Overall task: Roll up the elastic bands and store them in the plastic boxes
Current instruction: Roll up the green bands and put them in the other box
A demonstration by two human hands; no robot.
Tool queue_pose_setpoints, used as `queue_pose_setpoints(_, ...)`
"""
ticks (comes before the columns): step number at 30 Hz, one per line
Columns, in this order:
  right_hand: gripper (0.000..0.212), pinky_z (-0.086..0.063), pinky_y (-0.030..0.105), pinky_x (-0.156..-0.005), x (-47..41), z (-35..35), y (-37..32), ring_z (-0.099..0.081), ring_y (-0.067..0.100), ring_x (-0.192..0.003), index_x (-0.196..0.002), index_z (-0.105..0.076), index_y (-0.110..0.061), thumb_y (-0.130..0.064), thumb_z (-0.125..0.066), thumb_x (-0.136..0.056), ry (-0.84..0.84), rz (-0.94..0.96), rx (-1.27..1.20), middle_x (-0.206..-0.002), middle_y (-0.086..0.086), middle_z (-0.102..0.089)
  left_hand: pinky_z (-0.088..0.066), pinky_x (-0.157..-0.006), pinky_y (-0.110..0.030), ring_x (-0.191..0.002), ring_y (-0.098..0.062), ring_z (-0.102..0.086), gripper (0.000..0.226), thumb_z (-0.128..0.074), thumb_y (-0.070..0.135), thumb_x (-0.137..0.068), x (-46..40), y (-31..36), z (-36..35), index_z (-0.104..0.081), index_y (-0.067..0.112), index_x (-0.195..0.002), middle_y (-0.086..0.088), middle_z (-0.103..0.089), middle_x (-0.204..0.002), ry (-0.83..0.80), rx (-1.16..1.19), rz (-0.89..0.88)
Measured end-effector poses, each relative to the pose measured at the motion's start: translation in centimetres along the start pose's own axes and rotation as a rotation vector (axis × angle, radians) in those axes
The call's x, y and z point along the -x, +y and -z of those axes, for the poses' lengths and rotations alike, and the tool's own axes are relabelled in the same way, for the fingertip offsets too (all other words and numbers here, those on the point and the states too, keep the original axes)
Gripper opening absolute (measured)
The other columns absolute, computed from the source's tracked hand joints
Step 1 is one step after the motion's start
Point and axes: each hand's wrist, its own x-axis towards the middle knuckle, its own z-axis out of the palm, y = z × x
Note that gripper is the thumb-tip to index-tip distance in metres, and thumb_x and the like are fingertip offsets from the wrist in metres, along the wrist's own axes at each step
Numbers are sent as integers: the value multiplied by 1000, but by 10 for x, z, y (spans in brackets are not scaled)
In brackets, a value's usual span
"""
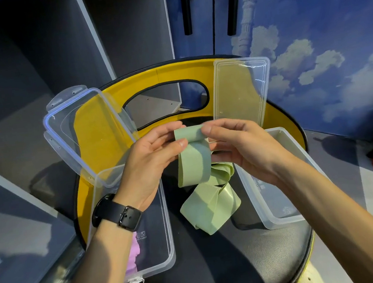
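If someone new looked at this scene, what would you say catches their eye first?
Most striking is the pale green elastic band, its top end pinched between the left hand and right hand at the centre, the rest trailing in loose folds onto the black seat. Two clear plastic boxes flank it with lids open: the left box holds something pink, and the right box looks empty.

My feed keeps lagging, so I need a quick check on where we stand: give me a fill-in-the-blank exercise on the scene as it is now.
1. Both hands, left hand and right hand, pinch one end of the ____ elastic band.
2. The left plastic box already holds a ____ band.
3. The left wrist wears a black ____.
4. The lids of both boxes, the right plastic box included, stand ____.

Missing words: green; pink; watch; open
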Motion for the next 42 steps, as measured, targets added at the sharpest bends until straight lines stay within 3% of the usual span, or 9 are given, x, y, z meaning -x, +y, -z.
queue_pose_setpoints(5, 18, -59, 32, -83, -1, -3, 4, -68, 22, -89, -107, -72, -13, -19, -62, -93, 50, 1, 68, -105, 19, -72, -53, -77, -18, -103, -11, -68, 33, -64, 0, -85, -1, -3, -1, -66, 18, -112, 3, -73, -110, 52, -78, -43)
queue_pose_setpoints(9, 26, -57, 29, -90, -2, -9, 10, -70, 18, -100, -118, -67, -13, -24, -56, -98, 90, 10, 183, -107, 9, -73, -53, -79, -18, -102, -8, -68, 37, -65, 2, -87, 0, -7, -5, -65, 22, -118, 4, -72, -112, 78, -145, -67)
queue_pose_setpoints(12, 17, -56, 23, -88, -1, -15, 12, -69, 9, -98, -109, -66, -23, -25, -53, -99, 93, 33, 240, -105, 1, -74, -53, -82, -18, -106, -4, -65, 39, -64, 5, -89, 0, -11, -8, -62, 27, -122, 8, -69, -117, 64, -179, -67)
queue_pose_setpoints(15, 19, -55, 26, -91, 1, -15, 15, -69, 13, -102, -112, -66, -22, -23, -53, -99, 107, 55, 281, -107, 2, -73, -52, -83, -16, -109, 0, -63, 42, -63, 4, -89, 1, -14, -12, -60, 25, -126, 11, -67, -119, 42, -198, -67)
queue_pose_setpoints(19, 20, -57, 26, -87, 1, -14, 14, -71, 17, -96, -113, -69, -12, -17, -59, -95, 131, 48, 192, -103, 7, -74, -52, -83, -16, -107, -1, -64, 41, -62, 2, -89, 2, -13, -12, -61, 22, -124, 9, -67, -118, 42, -193, -81)
queue_pose_setpoints(27, 26, -55, 44, -89, -1, -7, 3, -70, 24, -89, -108, -68, -4, -5, -72, -82, 158, 70, 54, -103, 16, -73, -56, -80, -24, -107, -11, -66, 39, -61, 7, -90, 2, -8, -9, -60, 26, -123, 5, -68, -119, 15, -50, -4)
queue_pose_setpoints(31, 26, -55, 42, -89, -1, -8, 2, -69, 23, -87, -101, -67, -8, 3, -73, -78, 136, 110, 2, -98, 15, -72, -57, -80, -29, -101, -16, -69, 31, -60, 17, -91, 1, -7, -11, -61, 26, -120, 1, -71, -113, 47, -22, 18)
queue_pose_setpoints(36, 29, -57, 31, -80, -1, -8, 3, -69, 20, -85, -96, -66, -11, 9, -72, -75, 68, 126, -9, -90, 5, -73, -57, -82, -27, -99, -16, -70, 25, -59, 11, -90, 1, -5, -9, -65, 19, -113, -4, -72, -110, 66, 43, 27)
queue_pose_setpoints(42, 34, -57, 29, -70, 0, -5, 0, -70, 17, -78, -113, -63, -11, -3, -71, -81, -13, 20, -58, -95, 8, -71, -55, -87, -28, -103, -16, -67, 24, -60, 2, -88, 2, -2, -5, -66, 16, -107, -2, -71, -111, 75, 68, 11)
